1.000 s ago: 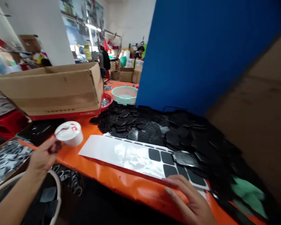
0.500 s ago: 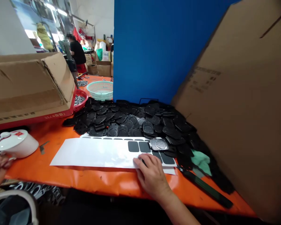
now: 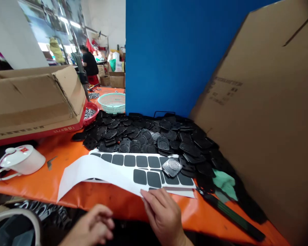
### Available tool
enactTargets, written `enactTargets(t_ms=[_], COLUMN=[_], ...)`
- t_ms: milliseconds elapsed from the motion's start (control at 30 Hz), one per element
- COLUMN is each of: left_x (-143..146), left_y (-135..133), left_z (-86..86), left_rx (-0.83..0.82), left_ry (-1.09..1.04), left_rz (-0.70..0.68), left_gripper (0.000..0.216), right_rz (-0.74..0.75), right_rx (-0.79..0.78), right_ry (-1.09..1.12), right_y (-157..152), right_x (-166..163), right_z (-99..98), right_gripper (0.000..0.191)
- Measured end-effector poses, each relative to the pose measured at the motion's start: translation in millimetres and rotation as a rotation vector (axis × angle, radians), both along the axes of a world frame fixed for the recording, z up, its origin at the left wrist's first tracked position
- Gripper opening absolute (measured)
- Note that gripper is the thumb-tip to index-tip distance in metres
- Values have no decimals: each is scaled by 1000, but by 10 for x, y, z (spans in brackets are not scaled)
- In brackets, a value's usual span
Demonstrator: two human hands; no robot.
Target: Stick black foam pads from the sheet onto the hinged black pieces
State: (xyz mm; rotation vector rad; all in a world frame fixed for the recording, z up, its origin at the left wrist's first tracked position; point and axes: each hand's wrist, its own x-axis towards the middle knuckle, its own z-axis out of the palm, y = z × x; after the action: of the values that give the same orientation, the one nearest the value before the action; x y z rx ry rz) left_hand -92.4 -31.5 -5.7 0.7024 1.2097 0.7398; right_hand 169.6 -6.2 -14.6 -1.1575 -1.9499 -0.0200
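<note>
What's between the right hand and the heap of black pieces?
In the head view, sheets of dark rounded squares lie between the right hand and the heap, with a shiny ribbed piece on top.

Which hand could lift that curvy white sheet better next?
Probably the right hand: it seems to pinch the near edge of the white sheet. The left hand looks empty and doesn't touch it.

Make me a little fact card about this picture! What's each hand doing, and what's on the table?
Right hand: pinching the edge of a curved white sheet
Left hand: loosely curled, nothing seen in it
Partly under the white sheet: a sheet of dark squares
Behind the sheets: a pile of black pieces
Cup: white, lidded, on the orange table
</note>
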Motion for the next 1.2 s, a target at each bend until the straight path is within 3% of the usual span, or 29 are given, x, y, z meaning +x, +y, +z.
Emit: enactTargets(t_ms=[67, 167, 267, 400, 500, 600, 733, 900, 1067, 1200], left_x=[530, 964, 1079, 1112, 1187, 1291, 1386, 1394, 1299, 1269], left_y=[-49, 44, 167, 237, 314, 423, 477, 376, 242, 133], left_z=[11, 131, 175, 95, 109, 212, 329, 291, 164, 39], left_rx=[6, -50, -100, -107, -154, -195, -173, -241, -479, -581], left_ry=[-149, -277, -234, -277, -329, -353, -412, -372, -488, -513], left_rz=[23, 215, 465, 577, 616, 621, 544, 466, -75, -343], left_gripper=[57, 43, 21, 12, 20, 29, 34, 41, 61, 77], right_rz=[53, 139, 192, 280, 174, -20, -161, -104, -91, -135], right_rx=[-9, 24, -3, -159, -169, -192, -369, -453, -328, -198], right_ry=[9, -7, -21, 52, 15, -222, -471, -657, -687, -603], right_y=[-84, -198, -302, -343, -199, 69, 430, 732, 812, 734], right_x=[-89, -195, -211, 60, 489, 935, 1271, 1262, 1211, 1249], right_z=[-24, -48, -9, 80, 58, 9, 71, 176, 208, 178], right_gripper=[28, 26, 21, 22, 33, 46, 69, 70, 43, 28])
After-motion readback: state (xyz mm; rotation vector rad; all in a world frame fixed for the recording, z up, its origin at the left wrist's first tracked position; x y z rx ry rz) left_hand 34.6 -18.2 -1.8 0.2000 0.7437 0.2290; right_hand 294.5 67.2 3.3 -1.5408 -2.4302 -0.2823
